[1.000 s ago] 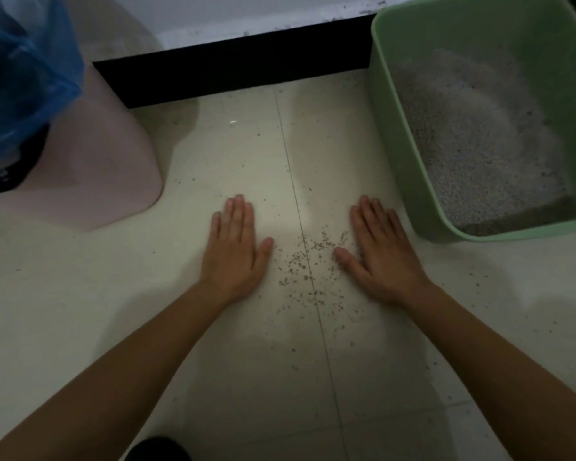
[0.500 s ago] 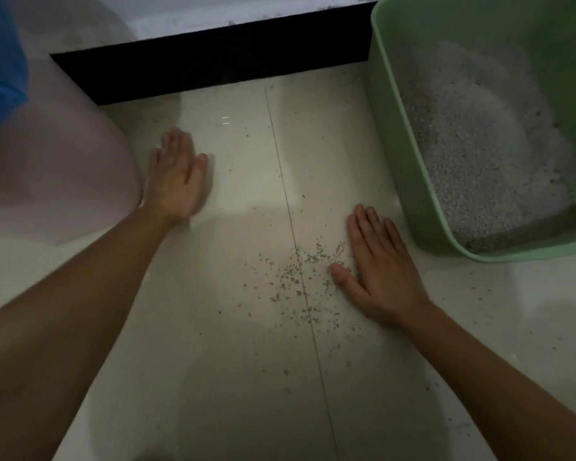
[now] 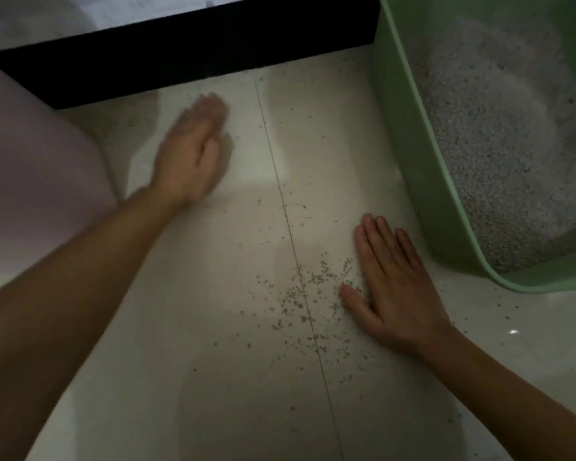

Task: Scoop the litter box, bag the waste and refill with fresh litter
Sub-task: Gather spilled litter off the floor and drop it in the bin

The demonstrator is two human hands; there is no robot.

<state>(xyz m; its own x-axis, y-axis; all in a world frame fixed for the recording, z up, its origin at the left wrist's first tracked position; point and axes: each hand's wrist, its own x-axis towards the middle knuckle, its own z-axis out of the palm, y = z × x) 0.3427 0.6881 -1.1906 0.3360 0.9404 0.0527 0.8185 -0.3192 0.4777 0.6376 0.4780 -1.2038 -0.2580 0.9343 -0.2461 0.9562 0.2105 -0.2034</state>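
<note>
The green litter box (image 3: 413,154) stands on the tiled floor (image 3: 213,377) and holds pale grey litter (image 3: 499,134). Just left of the box, the person's right hand (image 3: 396,287) lies flat on the floor, its grip wide, fingers straight. Spilled grains (image 3: 306,294) lie by its thumb, a little further left of the box. The left hand (image 3: 193,151), blurred, is well left of the box, palm down, its grip wide too. A pink bin (image 3: 37,161) stands furthest left.
</note>
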